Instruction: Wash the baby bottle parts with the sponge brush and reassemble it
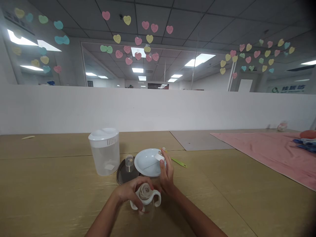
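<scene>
My left hand is closed around the upper part of a clear bottle with white two-handled ring at its neck. Rings of a clear, round part show in the bottle's top. In my right hand, raised over the white plate, a small white part with a clear tip is pinched between fingers and thumb; its exact kind is unclear. Behind my left hand, a clear dome-shaped cap stands on a dark round tray. The plate overlaps the tray's right side.
A translucent tub with a white lid stands left of the tray. A green-handled utensil lies right of the plate. Pink cloth covers the table's right side, with blue and red items on it. A white partition rises behind.
</scene>
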The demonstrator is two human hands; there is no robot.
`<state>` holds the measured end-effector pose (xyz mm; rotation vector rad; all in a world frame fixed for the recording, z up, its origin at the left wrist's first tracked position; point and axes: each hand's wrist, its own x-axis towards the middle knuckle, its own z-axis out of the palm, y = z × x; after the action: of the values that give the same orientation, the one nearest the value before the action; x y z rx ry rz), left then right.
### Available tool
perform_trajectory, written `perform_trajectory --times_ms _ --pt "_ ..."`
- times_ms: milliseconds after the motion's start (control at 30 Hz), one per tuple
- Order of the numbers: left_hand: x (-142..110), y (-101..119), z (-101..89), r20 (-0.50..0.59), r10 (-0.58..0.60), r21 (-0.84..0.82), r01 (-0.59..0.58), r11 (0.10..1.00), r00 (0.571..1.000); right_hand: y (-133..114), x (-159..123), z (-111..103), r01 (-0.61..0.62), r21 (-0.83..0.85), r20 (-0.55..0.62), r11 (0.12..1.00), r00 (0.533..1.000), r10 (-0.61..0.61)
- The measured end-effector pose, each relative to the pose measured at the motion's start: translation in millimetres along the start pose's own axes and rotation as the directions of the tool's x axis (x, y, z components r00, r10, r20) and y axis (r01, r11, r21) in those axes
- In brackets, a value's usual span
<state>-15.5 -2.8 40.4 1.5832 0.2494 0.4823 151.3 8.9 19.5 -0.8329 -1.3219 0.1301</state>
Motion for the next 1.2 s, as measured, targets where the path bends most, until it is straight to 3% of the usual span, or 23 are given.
perform_trajectory --times_ms 267,400,533,633,767,1000,1200 --pt "6.3 -6.8 1.6 -0.306 -0.019 -0.118 -0.018 0.993 0.952 1.2 -2.2 -0.5 -0.012 0.040 -0.017 0.999 1.000 0.013" --pt "11.4 -7.2 3.8 -0.395 0.010 -0.071 -0.041 0.997 0.919 0.9 -4.7 -1.9 0.191 0.034 -0.022 0.981 0.981 -0.190" --pt "13.8 -6.8 5.3 -0.387 0.017 -0.054 -0.041 0.998 0.922 -7.4 -6.2 -4.6 0.461 0.037 0.056 0.887 0.885 -0.462" --pt "14.2 -6.0 5.7 -0.364 0.031 -0.056 -0.055 0.997 0.931 -12.6 -7.5 -4.6 0.571 0.044 0.156 0.820 0.807 -0.570" --pt "15.0 -3.8 6.5 -0.393 0.063 -0.044 -0.087 0.995 0.918 -12.7 -10.3 -0.8 0.670 0.055 0.197 0.741 0.720 -0.666" --pt "16.3 0.4 10.2 -0.378 0.072 -0.019 -0.086 0.996 0.923 -8.6 -11.5 2.8 0.673 0.033 0.197 0.739 0.721 -0.665" --pt "15.5 -0.6 9.4 -0.333 0.010 -0.069 -0.035 0.997 0.943 -12.5 -8.0 2.6 0.628 0.101 0.234 0.772 0.739 -0.632"
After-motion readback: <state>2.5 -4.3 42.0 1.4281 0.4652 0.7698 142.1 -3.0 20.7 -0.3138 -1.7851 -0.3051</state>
